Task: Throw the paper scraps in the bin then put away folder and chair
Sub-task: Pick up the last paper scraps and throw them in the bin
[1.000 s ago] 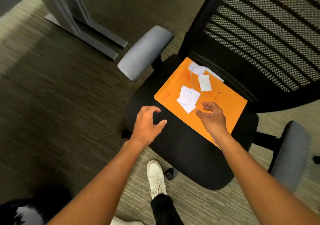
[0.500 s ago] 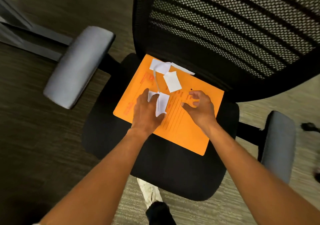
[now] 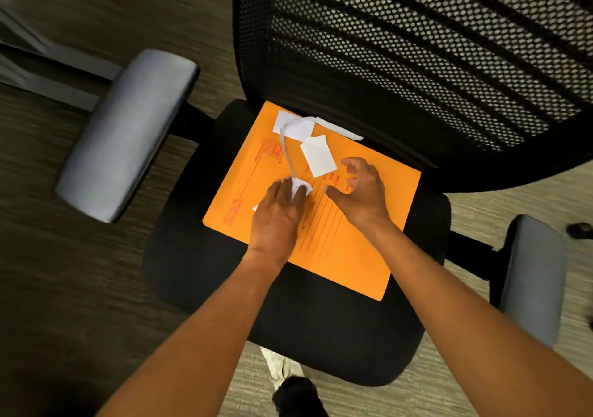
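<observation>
An orange folder [image 3: 337, 240] lies on the black seat of an office chair [image 3: 337, 336]. Several white paper scraps [image 3: 316, 157] and a thin paper strip [image 3: 285, 147] are scattered on its far half. My left hand [image 3: 277, 221] lies on the nearest scraps [image 3: 301, 189], fingers curling round them; white edges show between and beside the fingers. Just to the right, my right hand [image 3: 359, 195] hovers over the folder with fingers spread and bent, holding nothing, close to the middle scrap. No bin is in view.
The chair's black mesh back [image 3: 417, 63] rises behind the folder. Grey armrests stand at the left [image 3: 125, 134] and right [image 3: 529, 275]. A grey desk leg [image 3: 48, 73] crosses the carpet at far left. My shoe [image 3: 282, 368] is under the seat's front edge.
I have leaned closer over the chair. My left hand moved from the seat onto the near scraps and bunched them. My right hand moved forward towards the middle scrap.
</observation>
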Available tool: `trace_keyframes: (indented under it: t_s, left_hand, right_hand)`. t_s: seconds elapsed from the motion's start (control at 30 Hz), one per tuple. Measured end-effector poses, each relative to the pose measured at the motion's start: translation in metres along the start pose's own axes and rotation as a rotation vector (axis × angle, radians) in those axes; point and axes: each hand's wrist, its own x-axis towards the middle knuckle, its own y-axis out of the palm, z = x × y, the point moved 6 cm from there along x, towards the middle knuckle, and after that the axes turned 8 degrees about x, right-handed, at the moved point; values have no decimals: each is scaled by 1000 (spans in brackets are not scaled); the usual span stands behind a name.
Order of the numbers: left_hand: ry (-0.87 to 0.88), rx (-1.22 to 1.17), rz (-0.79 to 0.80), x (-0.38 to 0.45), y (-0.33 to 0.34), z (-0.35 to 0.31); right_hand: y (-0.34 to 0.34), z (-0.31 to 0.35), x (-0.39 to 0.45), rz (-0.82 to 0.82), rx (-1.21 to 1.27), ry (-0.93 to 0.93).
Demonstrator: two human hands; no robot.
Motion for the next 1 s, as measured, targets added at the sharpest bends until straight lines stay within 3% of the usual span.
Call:
trace_keyframes:
  t_s: [0.17, 0.43, 0.73, 1.0]
  left_hand:
    - [-6, -75, 13, 1, -12, 12]
    - [-211, -317, -146, -31, -41, 59]
    - [-290, -349, -171, -62, -40, 103]
    - [-506, -369, -133, -44, -37, 115]
  right_hand:
    - [29, 14, 19, 49, -132, -48]
    - [49, 26, 35, -73, -287, 19]
    - [54, 39, 43, -59, -288, 12]
    - [59, 43, 44, -16, -397, -44]
